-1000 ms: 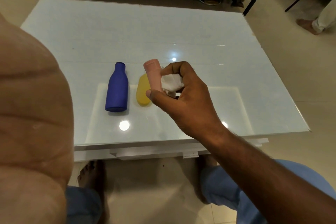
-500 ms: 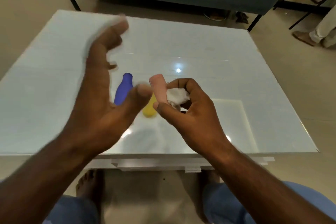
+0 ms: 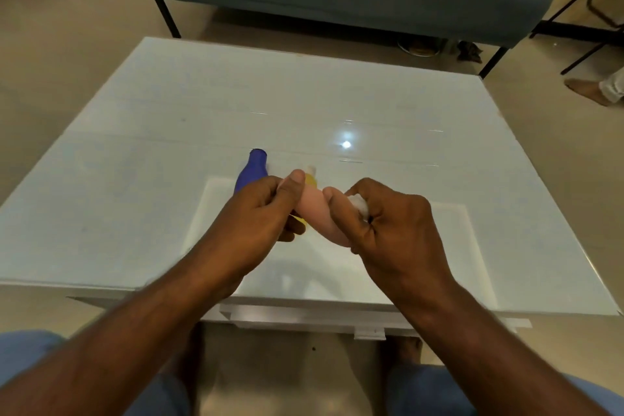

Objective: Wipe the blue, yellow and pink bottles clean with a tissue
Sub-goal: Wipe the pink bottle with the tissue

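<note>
We hold the soft pink plastic bottle above the glossy white counter, its long axis slanting between both hands: our left hand pinches the far neck end, while our right hand clamps the near base, a crumpled white tissue pressed under its fingers. Just beyond, the dark blue bottle and the yellow bottle wait on the counter, nearer our left grip.

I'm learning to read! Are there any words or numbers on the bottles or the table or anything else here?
No words or numbers can be read here.
Pink bottle: plain where it shows, though the left hand and right hand cover part of it.
Blue bottle: plain, partly hidden.
Yellow bottle: mostly hidden.
Tissue: plain white.
Table: only light reflections.
</note>
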